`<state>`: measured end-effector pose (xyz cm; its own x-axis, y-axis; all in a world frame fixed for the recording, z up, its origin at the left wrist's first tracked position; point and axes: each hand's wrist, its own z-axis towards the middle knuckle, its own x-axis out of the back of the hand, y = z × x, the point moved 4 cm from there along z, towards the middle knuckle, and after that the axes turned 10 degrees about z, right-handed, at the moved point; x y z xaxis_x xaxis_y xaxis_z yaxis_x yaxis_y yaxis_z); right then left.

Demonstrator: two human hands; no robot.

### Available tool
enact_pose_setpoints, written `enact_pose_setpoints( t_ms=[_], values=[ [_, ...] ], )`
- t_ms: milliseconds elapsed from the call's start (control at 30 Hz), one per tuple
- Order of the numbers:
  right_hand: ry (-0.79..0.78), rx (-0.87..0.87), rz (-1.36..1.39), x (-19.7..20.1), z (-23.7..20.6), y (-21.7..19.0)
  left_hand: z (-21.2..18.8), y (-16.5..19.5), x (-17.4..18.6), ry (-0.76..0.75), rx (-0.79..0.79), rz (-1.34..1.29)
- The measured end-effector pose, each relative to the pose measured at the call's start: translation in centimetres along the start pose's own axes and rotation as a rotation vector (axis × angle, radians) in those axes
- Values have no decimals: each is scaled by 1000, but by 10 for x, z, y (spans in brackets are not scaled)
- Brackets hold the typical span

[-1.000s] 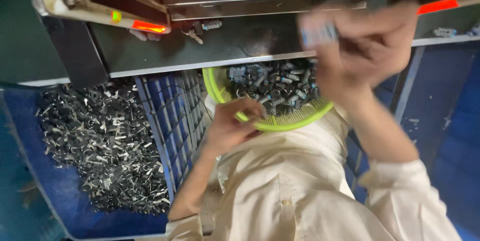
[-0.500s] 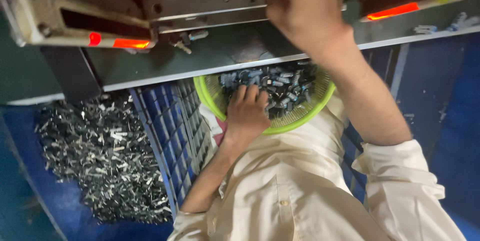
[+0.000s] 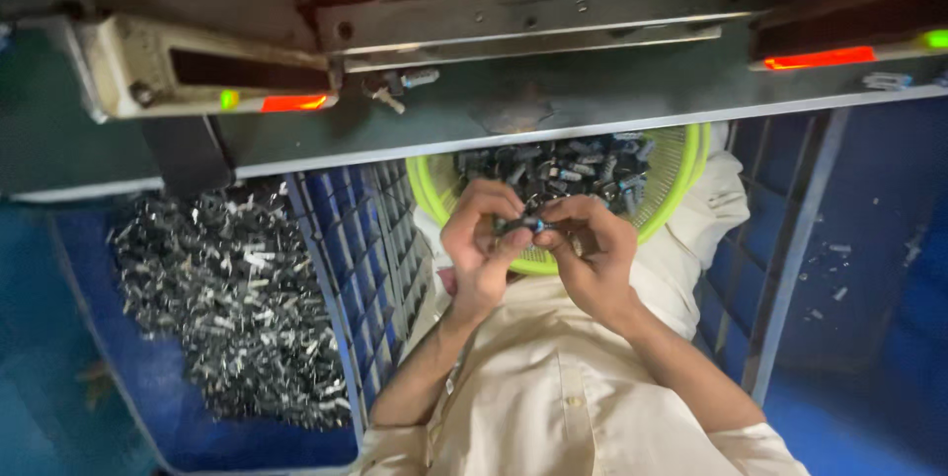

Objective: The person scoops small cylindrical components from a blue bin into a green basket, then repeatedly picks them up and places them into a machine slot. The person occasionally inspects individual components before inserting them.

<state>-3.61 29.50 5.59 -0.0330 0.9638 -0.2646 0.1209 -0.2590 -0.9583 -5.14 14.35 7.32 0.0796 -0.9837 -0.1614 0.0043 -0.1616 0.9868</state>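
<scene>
Over my lap, my left hand (image 3: 481,244) and my right hand (image 3: 591,251) meet fingertip to fingertip, together pinching a small dark metal part (image 3: 525,226). Just behind them a round lime-green basket (image 3: 681,180) rests on my lap, filled with several similar small dark metal parts (image 3: 558,170). The basket's far side is hidden under the edge of a grey machine table (image 3: 553,101).
A blue plastic crate (image 3: 346,249) at my left holds a big heap of shiny metal pieces (image 3: 232,303). Above, the machine carries a beige sensor bar (image 3: 197,76) with red and green lights. A blue crate (image 3: 849,269) stands at the right.
My right hand came down from the machine above to the basket's front. My left hand lifted out of the basket, and both hands now hold one small part together.
</scene>
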Motion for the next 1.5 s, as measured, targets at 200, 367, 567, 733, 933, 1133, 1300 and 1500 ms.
enact_pose_setpoints(
  t_ms=[200, 367, 567, 733, 933, 1133, 1300, 1500],
  values=[
    [-29, 128, 148, 19, 5, -13, 20, 42, 1, -167, -516, 570],
    [2, -16, 373, 13, 16, -6, 19, 61, -2, -136, -875, 807],
    [107, -610, 1003, 6, 20, 16, -20, 82, 43, -215, -494, -2],
    [-95, 110, 243, -12, 78, -89, -20, 68, 59, -503, -65, -462],
    [-152, 1015, -835, -41, 164, -139, 5, 6, 10, -129, -267, 795],
    [-265, 833, -678, -44, 174, -138, 17, -16, -14, -168, -417, 1090],
    [-275, 837, -998, -28, 139, -169, 37, -30, -37, -323, -460, 1182],
    [-283, 562, -723, 9, 43, -89, 24, -20, -14, -186, -431, 975]
  ],
)
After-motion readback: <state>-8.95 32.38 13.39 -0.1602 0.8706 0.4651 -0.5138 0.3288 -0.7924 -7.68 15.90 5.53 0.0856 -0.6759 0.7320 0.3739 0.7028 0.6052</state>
